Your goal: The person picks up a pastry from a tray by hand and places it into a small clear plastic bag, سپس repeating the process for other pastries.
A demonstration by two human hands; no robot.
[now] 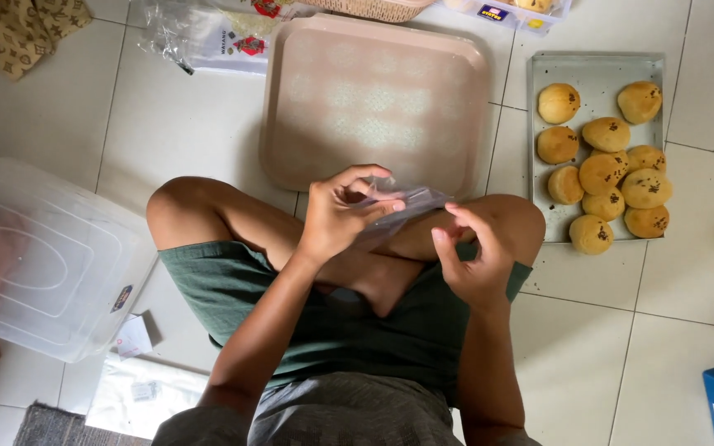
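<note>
The person is sitting cross-legged on the tiled floor [68, 107], and both hands are meeting over the lap on a small clear plastic bag [411, 201]. The left hand [342, 211] is pinching the bag's near end, thumb and fingertips closing on the film, so its grip is closed on the bag. The right hand [474, 252] is sitting just beside the bag's other end, fingers curled loosely and half open, the fingertips touching or all but touching the film; a firm pinch there is not showing.

The bag's long axis is running across the body, from the left hand toward the right knee, tilting slightly up at the left. The left hand is the one carrying it.

Beyond the knees an empty pink tray [373, 99] is lying on the floor, and to its right a metal baking sheet [597, 70] is holding brown buns [605, 173], nearer the right hand than the left.
</note>
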